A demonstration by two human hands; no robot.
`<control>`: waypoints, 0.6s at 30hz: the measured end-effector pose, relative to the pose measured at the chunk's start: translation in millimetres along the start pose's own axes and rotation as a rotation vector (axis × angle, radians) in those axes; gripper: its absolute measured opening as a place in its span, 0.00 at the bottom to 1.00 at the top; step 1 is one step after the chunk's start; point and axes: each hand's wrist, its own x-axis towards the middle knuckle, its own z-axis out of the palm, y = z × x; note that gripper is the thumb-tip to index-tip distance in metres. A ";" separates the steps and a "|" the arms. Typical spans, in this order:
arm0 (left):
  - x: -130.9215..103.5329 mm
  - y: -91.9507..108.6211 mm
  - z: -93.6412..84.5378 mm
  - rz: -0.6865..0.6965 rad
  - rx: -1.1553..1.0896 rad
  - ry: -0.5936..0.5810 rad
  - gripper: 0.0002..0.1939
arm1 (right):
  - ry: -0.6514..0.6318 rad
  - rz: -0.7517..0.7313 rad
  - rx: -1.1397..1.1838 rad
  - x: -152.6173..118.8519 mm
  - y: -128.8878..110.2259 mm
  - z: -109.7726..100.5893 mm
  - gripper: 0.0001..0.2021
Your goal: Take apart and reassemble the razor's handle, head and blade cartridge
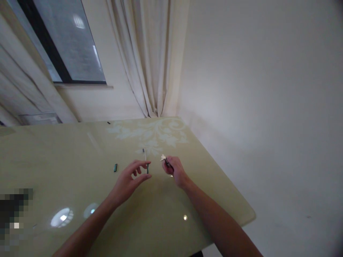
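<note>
Slants the left arm [93, 226] from near left toward the middle, and the right arm [217, 221] in from near right, both bare to the forearm. Holds the left hand [131, 180] in a pinching pose, with thumb near, forefinger far and remaining fingers curled. Folds the right hand [174, 168] into a fist, level with the left.

Looks like a room in a home, right here: over to the window [72, 43], flanked by long pale curtains [146, 46] in soft folds, then down to a glossy table [80, 150], decorated with a white leafy scroll [175, 141], right beside a plain pale wall [254, 89].
</note>
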 end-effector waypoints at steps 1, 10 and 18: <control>7.4 3.0 5.1 0.014 0.094 -0.047 0.20 | 0.088 -0.027 0.036 4.2 1.0 -5.3 0.31; 93.1 21.5 98.9 -0.085 0.436 -0.197 0.21 | 0.441 -0.075 0.076 31.3 12.2 -52.0 0.32; 109.8 9.1 119.3 -0.166 0.360 -0.150 0.30 | 0.525 -0.042 0.052 33.6 17.2 -51.4 0.34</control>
